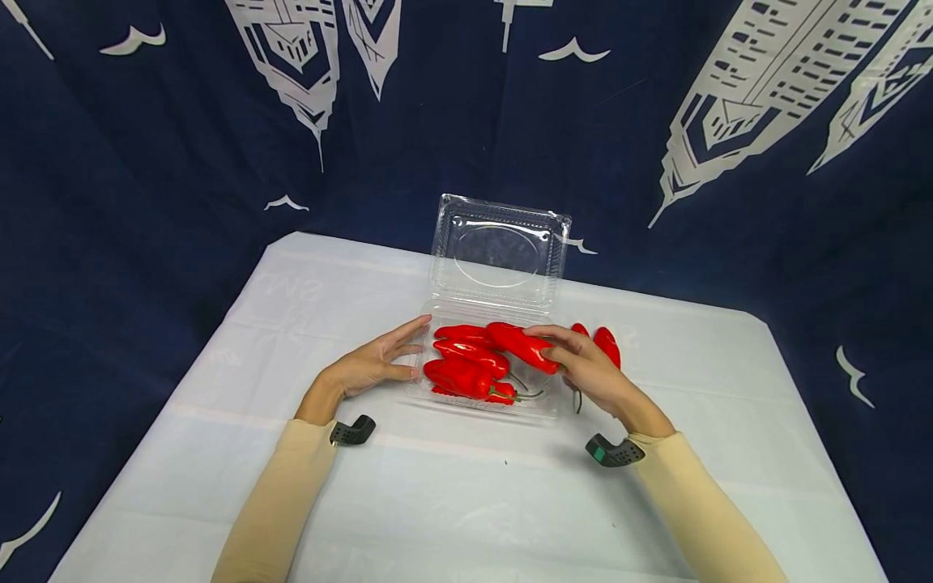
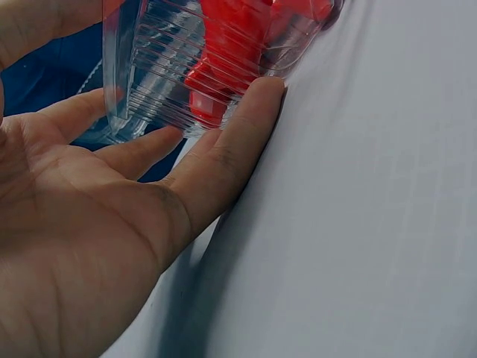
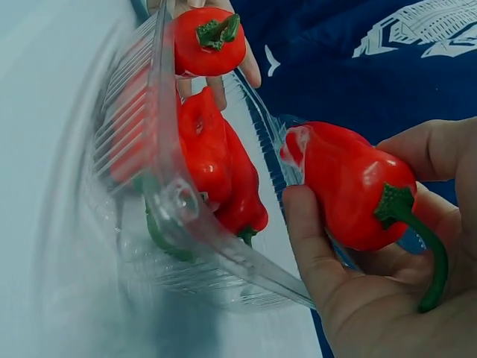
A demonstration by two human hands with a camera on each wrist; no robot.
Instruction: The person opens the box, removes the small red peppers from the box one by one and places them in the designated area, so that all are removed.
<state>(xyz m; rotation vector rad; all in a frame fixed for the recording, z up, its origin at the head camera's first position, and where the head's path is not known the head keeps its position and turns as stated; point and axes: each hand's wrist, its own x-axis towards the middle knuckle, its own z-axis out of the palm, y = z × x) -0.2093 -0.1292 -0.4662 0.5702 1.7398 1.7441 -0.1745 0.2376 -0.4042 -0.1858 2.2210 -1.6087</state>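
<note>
We seem to be packing, our left hand [image 1: 372,363] spread against the left side of the clear clamshell [image 1: 535,411], our right hand [image 1: 594,371] gripping above its right part a red pepper [image 1: 519,343] that next needs lowering.

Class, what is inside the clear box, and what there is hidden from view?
Several red peppers lie in the box, some with green stems showing. Upper ones partly cover others, so the full count cannot be told. The right hand holds another pepper over the box.
</note>
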